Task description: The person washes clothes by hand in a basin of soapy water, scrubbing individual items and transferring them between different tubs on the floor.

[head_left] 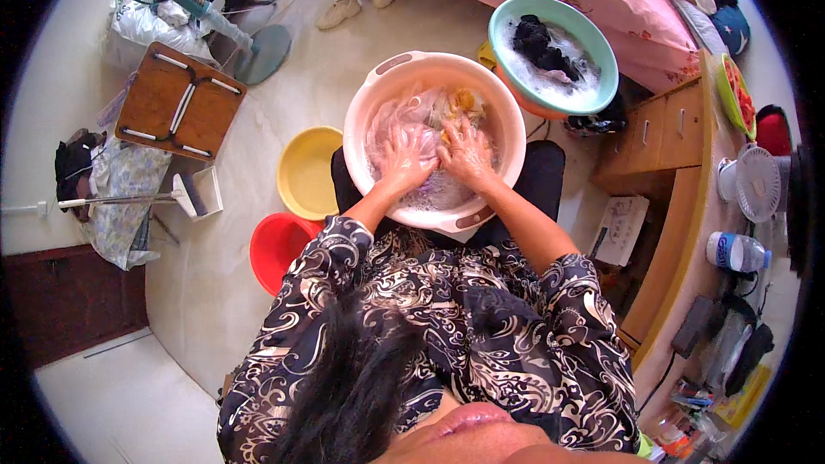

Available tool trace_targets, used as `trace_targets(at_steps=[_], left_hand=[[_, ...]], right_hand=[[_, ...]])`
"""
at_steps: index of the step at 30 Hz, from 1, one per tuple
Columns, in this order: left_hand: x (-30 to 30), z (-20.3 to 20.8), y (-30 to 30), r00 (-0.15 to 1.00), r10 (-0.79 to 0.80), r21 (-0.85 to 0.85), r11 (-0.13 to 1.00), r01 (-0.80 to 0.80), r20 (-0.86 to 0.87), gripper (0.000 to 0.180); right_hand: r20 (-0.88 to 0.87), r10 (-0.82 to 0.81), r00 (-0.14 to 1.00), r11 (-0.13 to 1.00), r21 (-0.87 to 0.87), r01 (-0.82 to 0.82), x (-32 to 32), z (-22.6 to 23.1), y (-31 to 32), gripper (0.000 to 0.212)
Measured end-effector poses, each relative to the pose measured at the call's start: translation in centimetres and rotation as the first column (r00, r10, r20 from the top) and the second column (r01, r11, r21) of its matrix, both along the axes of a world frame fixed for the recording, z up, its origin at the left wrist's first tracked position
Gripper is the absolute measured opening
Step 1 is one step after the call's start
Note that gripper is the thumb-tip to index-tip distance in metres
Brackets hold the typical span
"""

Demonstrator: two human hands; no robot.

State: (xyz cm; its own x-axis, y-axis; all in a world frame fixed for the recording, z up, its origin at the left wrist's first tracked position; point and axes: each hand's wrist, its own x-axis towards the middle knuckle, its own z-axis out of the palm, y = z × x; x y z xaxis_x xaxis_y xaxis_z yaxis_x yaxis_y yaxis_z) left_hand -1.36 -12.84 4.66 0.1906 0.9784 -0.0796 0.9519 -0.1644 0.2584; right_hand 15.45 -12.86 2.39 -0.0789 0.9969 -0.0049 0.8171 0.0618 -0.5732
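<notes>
A pale pink basin (361, 90) sits between my knees with wet laundry and soapy water in it. My left hand (409, 156) presses down on light pink cloth (404, 113), its fingers spread and open. Close beside it, my right hand (467, 153) is also open, fingers stretched over the wet clothes. Near the right fingertips, a yellow-and-white garment (465, 103) bunches against the far side of the basin. Both hands look wet, and the water hides part of the clothes beneath them.
Beyond on the right, a turquoise basin (496, 30) holds dark clothes (541, 45) in suds. A yellow basin (302, 174) and a red bucket (273, 253) stand at my left. Further left are a folded table (179, 103) and a dustpan (203, 192). A wooden desk (666, 232) lines the right.
</notes>
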Motion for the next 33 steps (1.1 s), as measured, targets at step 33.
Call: trace_targets(at_steps=[33], left_hand=[[-2.7,-1.0,8.4,0.404,0.399,-0.463,0.883,0.072,0.823,0.032]], right_hand=[[-0.678,-0.015,0.735,0.987,-0.129,-0.099,1.3,2.2,4.4,0.044]])
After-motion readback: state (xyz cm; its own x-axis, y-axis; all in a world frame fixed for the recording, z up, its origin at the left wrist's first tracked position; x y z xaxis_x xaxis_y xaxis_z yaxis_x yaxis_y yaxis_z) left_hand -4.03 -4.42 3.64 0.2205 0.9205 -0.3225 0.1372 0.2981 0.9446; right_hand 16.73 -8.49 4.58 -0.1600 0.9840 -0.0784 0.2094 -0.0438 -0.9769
